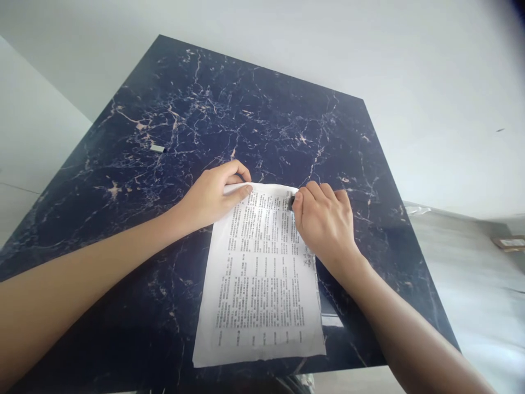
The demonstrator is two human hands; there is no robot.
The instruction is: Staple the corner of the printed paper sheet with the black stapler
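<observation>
A printed sheet of paper (258,273) lies on a dark blue marbled tabletop (246,120). My left hand (213,194) pinches the sheet's far left corner between thumb and fingers. My right hand (326,219) is closed at the far right corner, gripping a small dark object (291,202) against the paper's top edge; I cannot make out what that object is.
A small pale rectangular piece (156,148) lies on the tabletop to the far left of the hands. White walls stand behind and left of the table. A grey surface (459,273) with a brown flat object (508,242) lies to the right.
</observation>
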